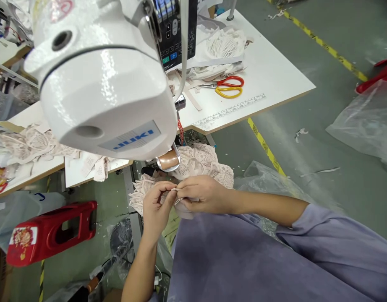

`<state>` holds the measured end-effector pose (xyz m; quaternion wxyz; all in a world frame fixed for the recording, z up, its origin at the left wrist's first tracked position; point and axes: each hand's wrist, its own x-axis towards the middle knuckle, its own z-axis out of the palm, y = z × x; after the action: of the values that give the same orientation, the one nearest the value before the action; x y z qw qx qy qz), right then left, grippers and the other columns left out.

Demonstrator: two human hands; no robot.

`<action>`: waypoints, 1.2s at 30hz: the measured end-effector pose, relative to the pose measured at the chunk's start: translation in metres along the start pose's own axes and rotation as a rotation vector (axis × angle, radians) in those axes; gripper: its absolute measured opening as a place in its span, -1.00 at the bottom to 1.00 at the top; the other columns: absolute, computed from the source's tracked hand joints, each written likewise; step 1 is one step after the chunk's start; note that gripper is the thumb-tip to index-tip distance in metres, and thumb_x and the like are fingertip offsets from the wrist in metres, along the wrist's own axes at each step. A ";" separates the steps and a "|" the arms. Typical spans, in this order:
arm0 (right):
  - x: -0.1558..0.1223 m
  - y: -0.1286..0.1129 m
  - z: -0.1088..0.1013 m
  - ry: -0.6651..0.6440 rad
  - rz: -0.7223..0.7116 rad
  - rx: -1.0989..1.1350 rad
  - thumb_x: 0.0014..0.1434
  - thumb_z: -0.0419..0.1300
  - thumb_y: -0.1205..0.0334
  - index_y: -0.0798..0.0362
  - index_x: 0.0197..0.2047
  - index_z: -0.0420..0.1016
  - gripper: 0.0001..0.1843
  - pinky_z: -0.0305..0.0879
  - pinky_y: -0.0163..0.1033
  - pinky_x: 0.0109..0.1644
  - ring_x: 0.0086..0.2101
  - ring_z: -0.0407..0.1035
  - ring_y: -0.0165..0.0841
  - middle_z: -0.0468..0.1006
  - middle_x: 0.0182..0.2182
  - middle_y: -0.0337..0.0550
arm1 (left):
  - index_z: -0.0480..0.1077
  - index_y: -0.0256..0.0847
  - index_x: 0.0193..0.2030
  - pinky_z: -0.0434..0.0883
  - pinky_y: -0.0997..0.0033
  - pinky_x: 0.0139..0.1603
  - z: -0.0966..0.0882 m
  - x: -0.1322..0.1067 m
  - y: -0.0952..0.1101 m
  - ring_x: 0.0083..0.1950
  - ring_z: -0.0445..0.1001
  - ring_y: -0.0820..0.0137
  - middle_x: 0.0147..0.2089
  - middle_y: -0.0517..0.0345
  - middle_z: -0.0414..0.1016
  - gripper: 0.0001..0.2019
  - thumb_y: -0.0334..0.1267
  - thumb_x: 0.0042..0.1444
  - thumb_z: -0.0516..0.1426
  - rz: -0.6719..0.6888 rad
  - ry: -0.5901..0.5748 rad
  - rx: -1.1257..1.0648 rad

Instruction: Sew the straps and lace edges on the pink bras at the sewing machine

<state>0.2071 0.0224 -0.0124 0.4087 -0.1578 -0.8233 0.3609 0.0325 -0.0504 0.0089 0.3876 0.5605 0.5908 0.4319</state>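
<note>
My left hand (157, 207) and my right hand (206, 194) meet just below the head of a white sewing machine (118, 100). Both pinch a thin pale strap (174, 189) between thumb and fingers. Part of the strap loops down beneath my right fingers. Behind and around my hands lies a bunched heap of pale pink lace garments (198, 161). The machine's needle area is hidden behind its head. My fingers cover much of the piece they grip.
Red and yellow handled scissors (229, 87) lie on the white table (275, 79), near a printed ruler (231, 110). More lace pieces (30, 144) are on the left tabletop. A red plastic stool (55, 233) stands at lower left. Clear plastic bags (366, 121) lie on the floor.
</note>
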 end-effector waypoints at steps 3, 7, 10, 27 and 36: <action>0.001 0.000 -0.001 -0.025 0.018 -0.040 0.24 0.06 0.40 0.07 -0.38 0.45 -0.79 0.30 -0.34 -0.35 -0.43 0.36 -0.42 0.51 -0.44 -0.19 | 0.45 -0.15 -0.19 0.39 0.39 -0.11 -0.007 0.005 0.010 -0.13 0.49 0.36 -0.18 0.13 0.53 -0.94 -0.28 0.30 0.15 0.066 -0.028 0.273; 0.001 0.002 0.000 -0.029 0.062 0.006 0.24 0.07 0.38 0.07 -0.37 0.46 -0.81 0.33 -0.34 -0.31 -0.39 0.40 -0.41 0.54 -0.40 -0.16 | 0.40 -0.17 -0.23 0.35 0.39 -0.17 -0.004 0.006 0.009 -0.19 0.44 0.37 -0.23 0.13 0.47 -0.90 -0.27 0.33 0.10 0.095 -0.017 0.343; 0.000 0.003 0.000 -0.016 0.085 0.043 0.24 0.07 0.37 0.07 -0.35 0.46 -0.82 0.35 -0.34 -0.27 -0.37 0.41 -0.41 0.54 -0.39 -0.16 | 0.40 -0.16 -0.21 0.37 0.37 -0.14 0.002 0.006 0.002 -0.17 0.43 0.36 -0.22 0.12 0.45 -0.91 -0.27 0.33 0.11 0.088 -0.003 0.205; 0.000 0.003 -0.004 -0.024 0.241 0.152 0.22 0.08 0.35 0.08 -0.36 0.48 -0.82 0.29 -0.35 -0.26 -0.37 0.37 -0.42 0.51 -0.39 -0.19 | 0.44 -0.17 -0.24 0.41 0.35 -0.12 0.015 0.007 -0.011 -0.17 0.45 0.34 -0.23 0.11 0.46 -0.85 -0.17 0.31 0.15 -0.006 0.126 0.093; 0.002 0.010 -0.015 0.033 0.361 0.108 0.25 0.09 0.31 0.04 -0.23 0.52 -0.83 0.27 -0.32 -0.21 -0.34 0.38 -0.40 0.57 -0.35 -0.23 | 0.44 -0.17 -0.22 0.41 0.36 -0.12 0.021 0.007 -0.009 -0.16 0.46 0.34 -0.22 0.09 0.47 -0.83 -0.18 0.34 0.10 0.020 0.206 0.160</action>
<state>0.2172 0.0372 -0.0120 0.3587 -0.2869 -0.7541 0.4694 0.0485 -0.0421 -0.0057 0.2747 0.5480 0.6544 0.4427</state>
